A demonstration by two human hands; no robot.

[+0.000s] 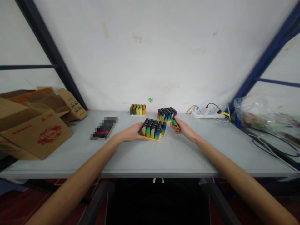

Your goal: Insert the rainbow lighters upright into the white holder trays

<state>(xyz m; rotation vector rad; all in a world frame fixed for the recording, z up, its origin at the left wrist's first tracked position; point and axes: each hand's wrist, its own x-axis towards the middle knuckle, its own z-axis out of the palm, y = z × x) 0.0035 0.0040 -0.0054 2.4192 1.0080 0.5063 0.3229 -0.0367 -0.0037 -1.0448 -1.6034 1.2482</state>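
Green and yellow, a lighter is pinched in my closed right hand, just right of the near tray on the bench. My left hand curls round that tray's left side. Standing lighters fill most of it; slots at its right edge remain bare.

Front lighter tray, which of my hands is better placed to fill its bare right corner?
Probably your right hand: it holds a green lighter just right of the front lighter tray, on the side with the bare slots. Your left hand is at the tray's left edge, better placed to steady it.
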